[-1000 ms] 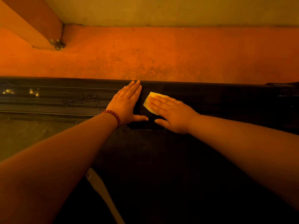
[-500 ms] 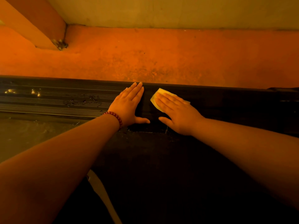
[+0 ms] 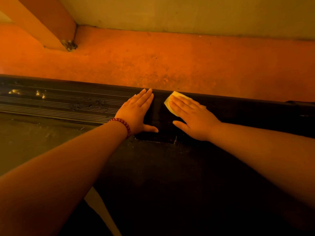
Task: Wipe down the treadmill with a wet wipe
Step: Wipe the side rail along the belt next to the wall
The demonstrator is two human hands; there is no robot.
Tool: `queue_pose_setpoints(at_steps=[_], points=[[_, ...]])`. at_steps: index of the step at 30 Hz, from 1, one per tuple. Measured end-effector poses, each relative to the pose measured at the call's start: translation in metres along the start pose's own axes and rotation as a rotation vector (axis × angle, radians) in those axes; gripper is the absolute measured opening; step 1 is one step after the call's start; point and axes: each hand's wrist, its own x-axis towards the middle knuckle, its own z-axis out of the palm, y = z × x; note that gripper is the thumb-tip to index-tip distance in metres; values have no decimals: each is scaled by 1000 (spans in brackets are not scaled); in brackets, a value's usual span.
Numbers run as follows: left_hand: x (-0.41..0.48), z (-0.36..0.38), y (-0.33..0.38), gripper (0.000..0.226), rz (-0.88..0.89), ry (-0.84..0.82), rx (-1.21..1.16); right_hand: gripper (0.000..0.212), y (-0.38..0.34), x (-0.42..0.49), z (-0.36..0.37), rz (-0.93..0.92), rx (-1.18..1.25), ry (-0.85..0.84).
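Observation:
The treadmill's dark ribbed side rail point(image 3: 68, 103) runs across the view, with the black belt point(image 3: 170, 176) nearer to me. My right hand point(image 3: 192, 116) lies flat with straight fingers on a folded pale wet wipe point(image 3: 170, 99), pressing it onto the rail near the far edge. Most of the wipe is hidden under the fingers. My left hand point(image 3: 136, 113), with a bead bracelet on its wrist, rests flat on the rail just left of the wipe, fingers straight and thumb spread out.
An orange floor point(image 3: 170, 65) lies beyond the rail, ending at a pale wall point(image 3: 187, 12). A slanted orange post point(image 3: 47, 24) meets the floor at far left. Wet spots and specks sit on the rail's left part point(image 3: 88, 104). A pale strip point(image 3: 102, 212) shows low between my arms.
My right hand has slid the wipe a little to the right along the rail and toward its far edge. My left hand stays flat in the same place.

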Motion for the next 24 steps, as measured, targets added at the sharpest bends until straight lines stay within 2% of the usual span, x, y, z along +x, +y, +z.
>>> queue_pose_setpoints(at_steps=[4, 9, 14, 16, 19, 22, 24], points=[[-1, -2, 3, 122, -11, -13, 37, 76, 19, -22, -3, -20, -35, -67], [-1, -13, -5, 119, 41, -55, 90, 72, -8, 29, -12, 26, -5, -8], [-9, -19, -29, 119, 72, -96, 152, 77, -35, 18, -3, 147, 43, 24], [-11, -20, -36, 119, 94, -113, 165, 72, -51, 8, 4, 196, 74, 25], [-10, -23, -41, 118, 134, -129, 179, 65, -60, 13, 4, 327, 145, 66], [-5, -27, -44, 120, 164, -112, 156, 65, -59, 28, 6, 621, 206, 149], [-2, -27, -47, 123, 172, -105, 129, 66, -68, 41, 9, 725, 227, 160]])
